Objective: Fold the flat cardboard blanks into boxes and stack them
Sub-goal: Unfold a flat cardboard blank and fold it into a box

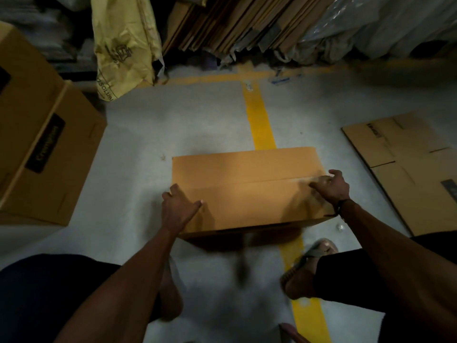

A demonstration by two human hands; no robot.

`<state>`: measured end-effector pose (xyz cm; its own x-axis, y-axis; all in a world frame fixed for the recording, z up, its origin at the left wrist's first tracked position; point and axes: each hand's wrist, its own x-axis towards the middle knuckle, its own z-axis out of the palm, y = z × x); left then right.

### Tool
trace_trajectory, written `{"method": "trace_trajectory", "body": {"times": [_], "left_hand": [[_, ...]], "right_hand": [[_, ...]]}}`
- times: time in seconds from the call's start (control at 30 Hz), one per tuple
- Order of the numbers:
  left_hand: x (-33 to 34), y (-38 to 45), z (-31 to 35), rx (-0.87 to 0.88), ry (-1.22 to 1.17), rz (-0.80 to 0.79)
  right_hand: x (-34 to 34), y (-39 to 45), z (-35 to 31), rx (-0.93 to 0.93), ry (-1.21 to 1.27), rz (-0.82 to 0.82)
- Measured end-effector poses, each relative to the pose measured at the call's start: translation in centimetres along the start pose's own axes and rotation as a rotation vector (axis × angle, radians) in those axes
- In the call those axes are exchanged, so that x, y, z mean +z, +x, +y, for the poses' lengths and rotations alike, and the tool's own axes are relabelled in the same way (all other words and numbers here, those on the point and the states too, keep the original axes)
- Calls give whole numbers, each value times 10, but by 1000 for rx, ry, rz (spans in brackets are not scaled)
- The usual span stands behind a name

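— While the closed brown cardboard box [247, 191] sits on the grey concrete floor [138, 144] across a yellow painted line [259, 120], where are the hands?

— Left hand [178, 209] grips its near-left corner; right hand [332, 185] rests loosely curled on the right top edge.

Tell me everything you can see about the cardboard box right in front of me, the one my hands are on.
The cardboard box is plain brown corrugated card, folded up and standing on the grey floor across a yellow line. Its top flaps are closed, meeting at a lengthwise seam. No print shows on top. The left hand grips its near left corner; the right hand presses, fingers bent, at the seam's right end. The near side is in shadow.
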<state>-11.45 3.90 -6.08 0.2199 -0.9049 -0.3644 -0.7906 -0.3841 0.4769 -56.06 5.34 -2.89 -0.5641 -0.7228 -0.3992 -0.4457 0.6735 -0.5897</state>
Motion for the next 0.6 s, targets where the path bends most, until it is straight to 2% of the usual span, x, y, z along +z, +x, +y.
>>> {"method": "trace_trajectory", "body": {"times": [0.1, 0.2, 0.3, 0.4, 0.5, 0.6], "left_hand": [[-3, -12, 10, -110, -207, 35], [-23, -14, 24, -265, -461, 56], [-44, -9, 28, -274, -681, 52], [-61, -11, 25, -253, -940, -118], [-69, -14, 19, -232, -824, -334], [-69, -15, 21, -227, -667, -474]], "right_hand": [[-15, -6, -3, 39, -10, 6], [-30, -15, -2, -23, -99, 47], [-46, -23, 0, -120, -222, 78], [-65, -33, 6, -258, -372, 126], [-85, -34, 9, -335, -537, 52], [-93, -36, 0, -361, -693, -88]]}}
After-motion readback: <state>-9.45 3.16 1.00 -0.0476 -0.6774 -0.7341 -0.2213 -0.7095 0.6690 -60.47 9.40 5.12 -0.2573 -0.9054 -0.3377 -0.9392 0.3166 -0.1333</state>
